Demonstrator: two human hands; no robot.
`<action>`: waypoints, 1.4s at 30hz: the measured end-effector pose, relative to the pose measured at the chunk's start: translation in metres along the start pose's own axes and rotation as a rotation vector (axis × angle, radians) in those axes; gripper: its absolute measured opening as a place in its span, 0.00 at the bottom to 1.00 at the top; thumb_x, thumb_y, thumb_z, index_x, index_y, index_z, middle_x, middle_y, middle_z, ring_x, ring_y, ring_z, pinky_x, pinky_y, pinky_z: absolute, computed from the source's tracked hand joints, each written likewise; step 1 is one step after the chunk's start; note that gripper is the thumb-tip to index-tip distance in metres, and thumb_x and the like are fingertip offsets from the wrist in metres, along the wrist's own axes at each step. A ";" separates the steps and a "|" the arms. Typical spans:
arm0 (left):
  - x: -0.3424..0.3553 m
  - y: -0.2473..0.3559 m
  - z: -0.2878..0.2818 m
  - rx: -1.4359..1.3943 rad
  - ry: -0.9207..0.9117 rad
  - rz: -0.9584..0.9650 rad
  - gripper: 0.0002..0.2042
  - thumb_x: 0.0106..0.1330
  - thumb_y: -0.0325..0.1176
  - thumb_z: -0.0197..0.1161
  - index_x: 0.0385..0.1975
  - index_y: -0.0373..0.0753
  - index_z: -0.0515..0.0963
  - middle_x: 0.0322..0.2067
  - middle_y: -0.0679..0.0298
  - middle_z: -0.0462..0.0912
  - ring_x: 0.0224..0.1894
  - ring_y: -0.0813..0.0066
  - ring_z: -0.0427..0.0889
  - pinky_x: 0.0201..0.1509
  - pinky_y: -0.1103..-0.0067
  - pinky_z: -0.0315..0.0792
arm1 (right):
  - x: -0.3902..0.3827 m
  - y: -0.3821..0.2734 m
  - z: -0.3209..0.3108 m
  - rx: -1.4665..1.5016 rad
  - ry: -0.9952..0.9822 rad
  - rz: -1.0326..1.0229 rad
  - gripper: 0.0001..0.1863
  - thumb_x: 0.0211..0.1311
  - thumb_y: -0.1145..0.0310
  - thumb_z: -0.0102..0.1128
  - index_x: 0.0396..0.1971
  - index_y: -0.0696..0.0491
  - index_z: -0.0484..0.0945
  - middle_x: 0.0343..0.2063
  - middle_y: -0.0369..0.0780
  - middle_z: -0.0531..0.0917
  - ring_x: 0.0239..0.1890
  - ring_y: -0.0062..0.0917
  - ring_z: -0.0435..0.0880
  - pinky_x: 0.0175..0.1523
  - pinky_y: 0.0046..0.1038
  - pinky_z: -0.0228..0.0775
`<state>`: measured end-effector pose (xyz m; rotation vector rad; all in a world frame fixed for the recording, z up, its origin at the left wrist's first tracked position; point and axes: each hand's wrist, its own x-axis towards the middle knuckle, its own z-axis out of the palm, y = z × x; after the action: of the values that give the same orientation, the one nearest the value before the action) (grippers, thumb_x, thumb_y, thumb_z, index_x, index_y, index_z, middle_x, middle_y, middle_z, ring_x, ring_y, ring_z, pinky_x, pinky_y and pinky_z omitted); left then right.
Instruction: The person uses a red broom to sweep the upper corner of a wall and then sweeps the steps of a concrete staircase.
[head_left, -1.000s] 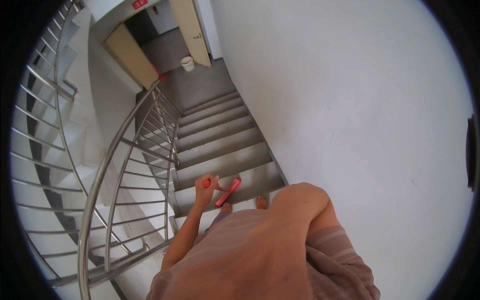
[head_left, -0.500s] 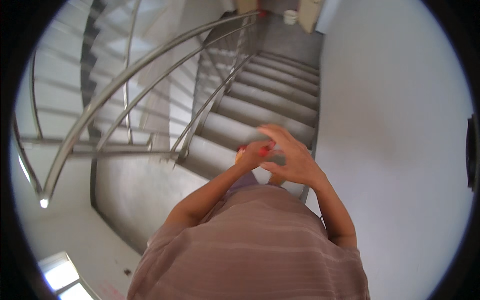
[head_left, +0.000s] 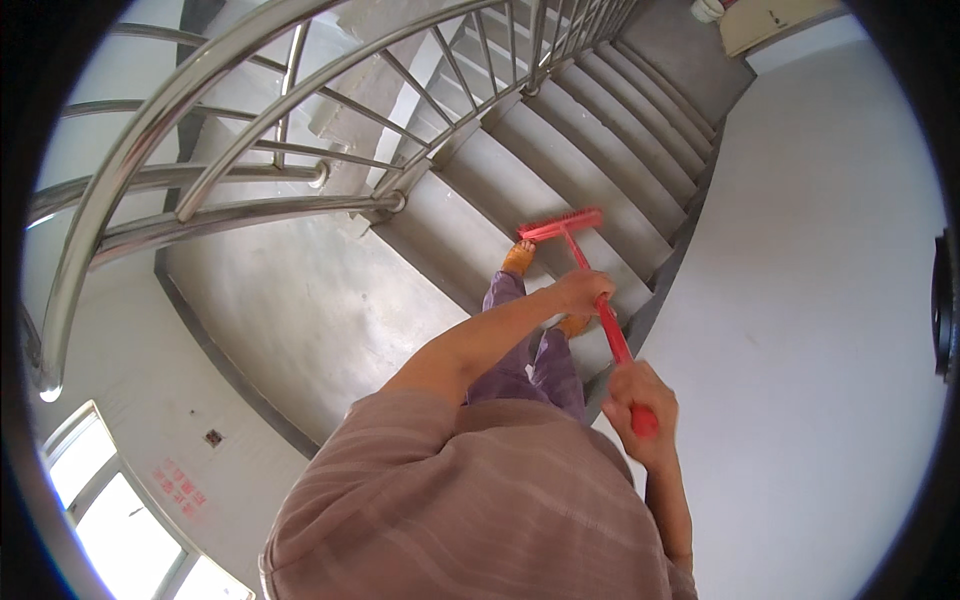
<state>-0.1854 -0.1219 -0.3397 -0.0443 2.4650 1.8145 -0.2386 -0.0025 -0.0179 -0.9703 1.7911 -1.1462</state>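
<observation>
The red broom is in front of the person, with its wide head ahead of both hands, over the stairs, and its handle comes back toward the body. The left hand is closed around the middle part of this handle; the right hand is nearer to the body and is clenched around the handle near its red end. Some handle is visible between the two hands. Just beyond the left hand is the left foot, very near to one end of the broom head; I cannot tell if they touch. To the left of the hands there is a metal railing, and to the right a pale wall. Far ahead of the hands stands a white bucket, and far back on the left is a bright window.
</observation>
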 end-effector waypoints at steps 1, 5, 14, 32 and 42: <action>0.000 0.005 -0.012 0.011 0.016 0.021 0.15 0.57 0.44 0.72 0.25 0.42 0.75 0.29 0.58 0.79 0.38 0.54 0.82 0.40 0.63 0.74 | 0.001 -0.003 -0.009 0.011 -0.046 -0.098 0.11 0.62 0.74 0.67 0.24 0.55 0.74 0.31 0.36 0.79 0.40 0.30 0.82 0.39 0.27 0.78; 0.019 0.016 -0.036 0.168 0.160 -0.014 0.16 0.60 0.50 0.69 0.26 0.44 0.77 0.28 0.60 0.80 0.39 0.55 0.84 0.43 0.63 0.77 | 0.003 -0.009 0.003 0.214 0.204 -0.034 0.10 0.62 0.72 0.68 0.27 0.56 0.74 0.34 0.42 0.78 0.47 0.36 0.81 0.41 0.31 0.83; -0.003 -0.115 -0.093 0.546 0.045 -0.316 0.12 0.60 0.45 0.68 0.34 0.44 0.81 0.41 0.59 0.82 0.50 0.55 0.82 0.53 0.63 0.79 | 0.059 0.099 0.084 0.389 0.544 0.035 0.12 0.74 0.70 0.53 0.28 0.59 0.74 0.38 0.44 0.80 0.56 0.39 0.80 0.44 0.41 0.87; 0.041 0.005 0.072 0.186 0.225 -0.093 0.16 0.52 0.52 0.72 0.21 0.46 0.82 0.28 0.59 0.83 0.39 0.52 0.83 0.46 0.59 0.76 | 0.002 0.016 -0.027 -0.042 0.266 0.308 0.07 0.62 0.77 0.58 0.25 0.62 0.79 0.26 0.42 0.82 0.44 0.40 0.83 0.50 0.39 0.74; 0.070 0.096 0.077 0.045 0.186 0.077 0.18 0.53 0.47 0.74 0.16 0.41 0.77 0.23 0.57 0.80 0.37 0.52 0.83 0.47 0.60 0.74 | -0.069 0.001 -0.031 0.008 0.907 0.085 0.16 0.73 0.60 0.55 0.26 0.52 0.67 0.26 0.38 0.75 0.33 0.29 0.77 0.34 0.25 0.68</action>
<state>-0.2582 -0.0181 -0.2763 -0.1232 2.6676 1.8625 -0.2385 0.0702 0.0041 -0.3470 2.4736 -1.6899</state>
